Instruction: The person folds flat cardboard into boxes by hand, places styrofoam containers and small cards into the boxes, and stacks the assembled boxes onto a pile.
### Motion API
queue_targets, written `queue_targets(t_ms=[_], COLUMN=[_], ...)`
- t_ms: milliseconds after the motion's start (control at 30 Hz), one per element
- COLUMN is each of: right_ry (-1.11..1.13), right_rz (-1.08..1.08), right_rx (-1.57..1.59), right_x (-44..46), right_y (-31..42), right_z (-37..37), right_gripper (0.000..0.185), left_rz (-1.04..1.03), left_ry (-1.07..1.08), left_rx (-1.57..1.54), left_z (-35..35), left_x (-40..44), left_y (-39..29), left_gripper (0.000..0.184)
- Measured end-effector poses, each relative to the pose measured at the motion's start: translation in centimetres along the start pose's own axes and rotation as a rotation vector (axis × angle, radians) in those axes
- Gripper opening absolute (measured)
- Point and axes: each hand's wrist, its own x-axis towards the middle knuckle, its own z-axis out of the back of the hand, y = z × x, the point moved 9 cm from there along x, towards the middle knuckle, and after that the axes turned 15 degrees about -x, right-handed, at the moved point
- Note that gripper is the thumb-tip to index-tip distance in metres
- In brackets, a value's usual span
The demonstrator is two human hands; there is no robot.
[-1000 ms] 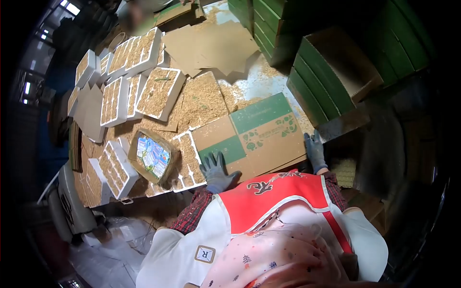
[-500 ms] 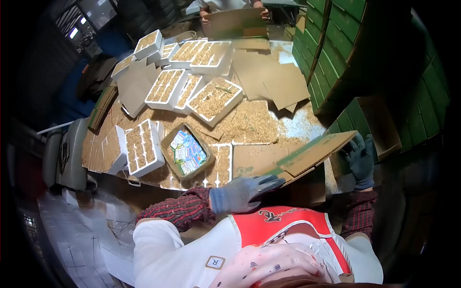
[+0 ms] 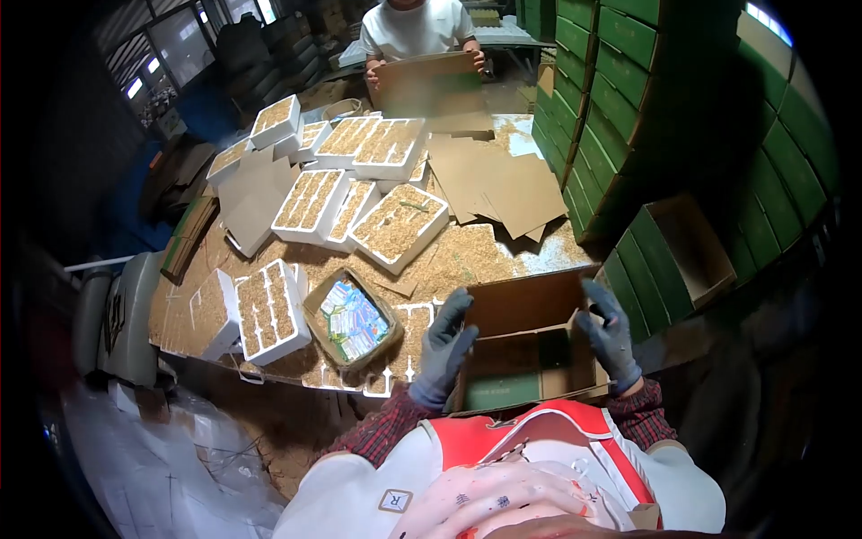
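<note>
A cardboard box (image 3: 530,305) stands in front of my body with its top open, brown inside with a green patch on a lower panel. My left hand (image 3: 440,350), in a grey-blue glove, grips its left side, thumb toward the inside. On the opposite side my right hand (image 3: 612,340), gloved alike, holds the right wall near the upper corner. Just left of my left hand sits a smaller carton (image 3: 384,346) filled with colourful printed packets (image 3: 352,316).
White foam trays (image 3: 272,314) of sawdust-like material crowd the table, with loose material (image 3: 467,256) and flat cardboard sheets (image 3: 498,184) among them. Green boxes (image 3: 620,94) are stacked at the right, near an open box (image 3: 691,247). Across the table, a person (image 3: 417,31) holds a cardboard piece (image 3: 431,85).
The cardboard was a tilted, folded piece between my hands; now it is opened out into a box. My right hand moved left and my left hand shifted up. The view tilted upward.
</note>
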Motion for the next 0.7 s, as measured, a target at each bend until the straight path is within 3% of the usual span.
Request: queue_targets(t_ms=[33, 67, 133, 200, 267, 300, 333, 400, 433, 467, 533, 600, 700], right_ry=[0.257, 0.421, 0.508, 0.687, 0.646, 0.636, 0.657, 0.450, 0.328, 0.091, 0.243, 0.240, 0.191], right_rz=[0.198, 0.386, 0.530, 0.009, -0.464, -0.006, -0.088, -0.360, -0.505, -0.098, -0.448, -0.401, -0.359], right_rx=[-0.061, -0.165, -0.370, 0.339, 0.789, 0.239, 0.467, 0.642, 0.320, -0.259, 0.213, 0.169, 0.058], right_x=[-0.4, -1.9, -2.2, -1.8, -4.8, -4.9, -6.3, -8.4, -8.2, -7.8, -9.8, -10.0, -8.4], right_y=[2.1, -0.6, 1.9, -1.4, -1.5, 1.2, -2.0, -6.4, -9.9, -11.1, -14.5, -13.1, -10.8], right_z=[-2.6, -6.2, -6.2, -5.4, -1.5, 1.0, 1.5, -1.3, -2.1, -2.1, -5.2, -5.3, -4.8], right_gripper=[0.037, 0.034, 0.033, 0.046, 0.073, 0.097, 0.100, 0.091, 0.078, 0.065, 0.061, 0.061, 0.062], left_rz=[-0.138, -0.283, -0.563, -0.504, -0.031, 0.039, -0.025, 0.407, 0.432, 0.400, 0.278, 0.223, 0.072], left_ry=[-0.043, -0.088, 0.411, 1.001, 1.098, 1.065, 1.062, 0.908, 0.884, 0.861, 0.856, 0.876, 0.873], left_rx=[0.044, 0.099, 1.038, 0.999, 1.049, 1.040, 0.929, 0.236, 0.124, 0.113, 0.242, 0.538, 0.578], left_z=[-0.9, -1.4, -8.4, -11.4, -7.8, -6.6, -6.4, -4.0, -3.6, -3.4, -2.8, -1.3, -1.3], left_x=[0.6, 0.9, -0.8, -1.6, -1.0, -0.8, -0.4, 2.1, 2.5, 2.7, 1.3, -2.2, -3.4], left_y=[-0.2, -0.9, -3.2, 3.8, 12.3, 14.0, 14.7, 19.3, 17.0, 12.6, 5.4, 2.5, -1.4], left_gripper=[0.046, 0.040, 0.044, 0.046, 0.044, 0.044, 0.045, 0.045, 0.046, 0.048, 0.051, 0.057, 0.077])
